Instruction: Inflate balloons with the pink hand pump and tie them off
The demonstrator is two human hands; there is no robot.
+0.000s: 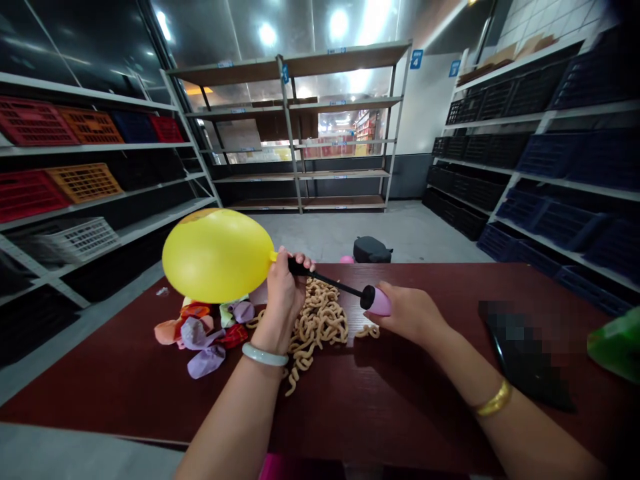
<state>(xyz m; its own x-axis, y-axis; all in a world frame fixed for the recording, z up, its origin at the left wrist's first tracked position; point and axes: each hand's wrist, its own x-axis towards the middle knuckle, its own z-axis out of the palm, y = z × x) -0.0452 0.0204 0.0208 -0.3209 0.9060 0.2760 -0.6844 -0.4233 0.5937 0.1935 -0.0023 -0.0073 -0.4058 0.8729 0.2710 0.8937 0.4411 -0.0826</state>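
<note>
A yellow balloon (220, 257), swollen with air, sits on the nozzle end of a hand balloon pump (340, 285). My left hand (287, 283) is closed round the balloon's neck and the pump's black front end. At the other end, my right hand (407, 310) grips the pink pump barrel, with the black rod showing between the two hands. Below my left hand lies a heap of curly tan snack pieces (323, 317) on the table. Limp balloons (205, 337) in purple, red, orange and pale green lie under the yellow one.
The dark red table (400, 413) spans the foreground. A black, partly blurred object (525, 360) and a green item (617, 343) lie at the right. Shelves with crates (83, 127) flank both sides; a rack (295, 127) stands behind. A dark grey object (373, 249) shows beyond the table edge.
</note>
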